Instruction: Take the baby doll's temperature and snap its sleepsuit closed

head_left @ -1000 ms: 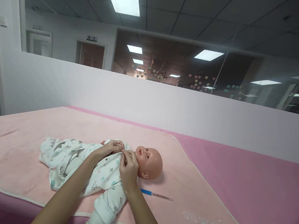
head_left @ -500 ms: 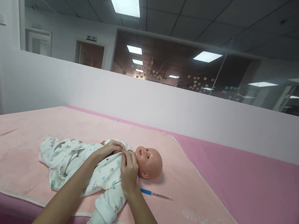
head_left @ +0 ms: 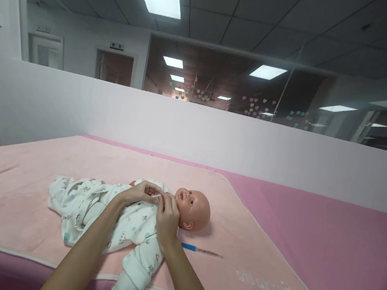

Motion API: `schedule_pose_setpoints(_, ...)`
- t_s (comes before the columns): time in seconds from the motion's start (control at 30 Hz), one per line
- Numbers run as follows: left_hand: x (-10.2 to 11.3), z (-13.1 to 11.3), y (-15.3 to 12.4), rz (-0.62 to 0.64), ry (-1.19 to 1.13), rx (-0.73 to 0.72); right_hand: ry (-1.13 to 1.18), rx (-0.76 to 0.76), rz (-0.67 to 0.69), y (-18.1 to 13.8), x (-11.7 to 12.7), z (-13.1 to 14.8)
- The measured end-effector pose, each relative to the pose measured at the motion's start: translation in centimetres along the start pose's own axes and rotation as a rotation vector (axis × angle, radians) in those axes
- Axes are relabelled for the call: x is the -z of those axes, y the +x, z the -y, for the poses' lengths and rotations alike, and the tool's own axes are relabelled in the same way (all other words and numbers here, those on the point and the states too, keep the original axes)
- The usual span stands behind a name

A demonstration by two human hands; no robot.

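Note:
A baby doll (head_left: 193,210) lies on its back, its bald head to the right and its mouth open. It wears a white printed baby shirt (head_left: 139,222) with small coloured figures. At the chest, just below the neck, my left hand (head_left: 143,192) has its fingers curled and pinching the shirt's edge. Beside it, close to the doll's chin, my right hand (head_left: 168,214) pinches the same part of the shirt. The fingertips of both hands nearly meet, and the exact bit of fabric between them is mostly hidden. One sleeved arm of the doll hangs toward the near edge.
Near the doll's head lies a thin clear stick with a blue end (head_left: 199,249). Underneath is a pale pink blanket (head_left: 264,255) with white lettering, over a darker pink mattress (head_left: 342,246). A white low wall (head_left: 195,126) with glass above runs behind.
My left hand has lifted and arched slightly, its fingers bending more at the shirt's edge. My right hand stays almost in place, and the camera view has shifted a little.

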State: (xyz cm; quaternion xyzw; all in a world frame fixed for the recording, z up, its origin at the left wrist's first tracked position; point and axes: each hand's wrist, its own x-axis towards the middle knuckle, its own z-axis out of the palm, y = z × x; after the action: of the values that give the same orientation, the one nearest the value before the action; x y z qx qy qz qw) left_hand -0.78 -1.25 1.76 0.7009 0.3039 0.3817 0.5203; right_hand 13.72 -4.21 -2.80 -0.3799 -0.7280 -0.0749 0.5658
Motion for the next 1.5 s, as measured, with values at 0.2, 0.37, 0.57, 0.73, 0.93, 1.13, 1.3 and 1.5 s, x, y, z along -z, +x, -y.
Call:
schedule_pose_setpoints(0.2, 0.1, 0.4, 0.1, -0.040, -0.063, 0.042, -0.035, -0.001, 0.031, 0.1, 0.0, 0.1)
schedule_pose_setpoints(0.37, 0.3, 0.6, 0.1, -0.055, -0.085, 0.076, 0.006, -0.062, 0.055, 0.3, 0.1, 0.5)
schedule_pose_setpoints(0.57, 0.3, 0.8, 0.4, -0.135, -0.103, 0.104, -0.020, -0.070, 0.080, 0.2, -0.2, 0.2)
schedule_pose_setpoints(0.73, 0.2, 0.7, 0.4, -0.163, -0.106, 0.098, -0.062, -0.051, 0.083, 0.1, -0.2, 0.2)
schedule_pose_setpoints(0.93, 0.1, 0.7, 0.4, -0.163, -0.037, 0.073, -0.029, -0.063, 0.077, 0.2, 0.0, 0.4)
schedule_pose_setpoints(1.13, 0.0, 0.5, 0.4, -0.169, 0.080, 0.020, -0.004, -0.099, 0.133, 0.3, 0.5, 1.0)
schedule_pose_setpoints(1.3, -0.1, 0.3, 0.3, -0.159, 0.110, 0.020, 0.019, -0.114, 0.129, 0.4, 0.5, 1.0)
schedule_pose_setpoints(1.5, -0.1, 0.4, 0.4, -0.160, 0.083, 0.037, 0.028, -0.139, 0.126, 0.4, 0.3, 1.0)
